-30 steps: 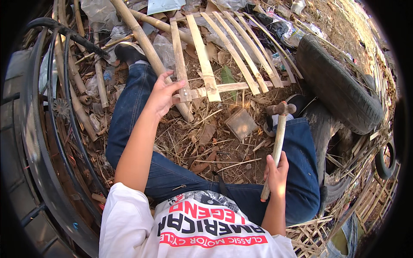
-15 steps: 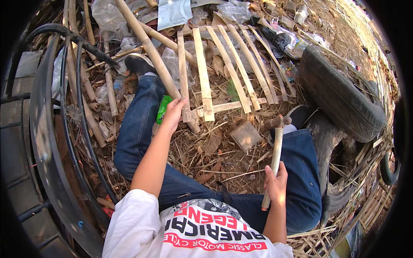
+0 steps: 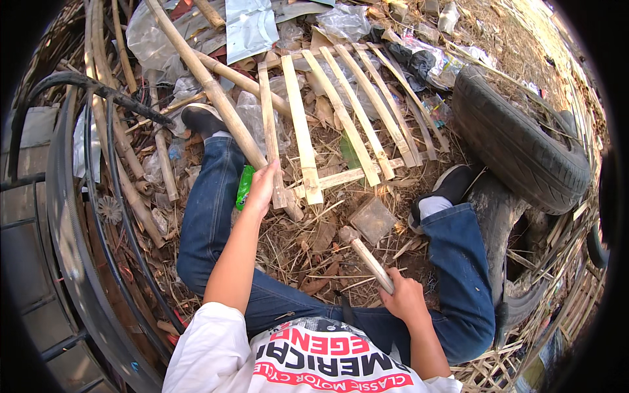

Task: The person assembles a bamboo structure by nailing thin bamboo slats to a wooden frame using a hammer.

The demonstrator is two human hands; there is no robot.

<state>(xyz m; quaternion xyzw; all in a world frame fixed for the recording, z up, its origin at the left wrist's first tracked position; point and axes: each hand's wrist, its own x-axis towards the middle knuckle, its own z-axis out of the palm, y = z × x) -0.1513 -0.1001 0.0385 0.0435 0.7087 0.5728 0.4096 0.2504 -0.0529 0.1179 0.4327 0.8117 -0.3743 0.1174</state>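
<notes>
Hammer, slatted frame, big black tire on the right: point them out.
Hammer (image 3: 371,264), head view, middle of its handle.
Slatted frame (image 3: 344,128), head view, third slat from the left.
Big black tire (image 3: 514,150), head view, outer surface.

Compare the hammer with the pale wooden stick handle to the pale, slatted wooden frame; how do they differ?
The hammer is smaller than the frame. The hammer has one handle and a head; the frame has several slats set across crosspieces. The right hand grips the hammer, while the left hand is at the frame's leftmost slat. Both have pale wooden parts.
</notes>
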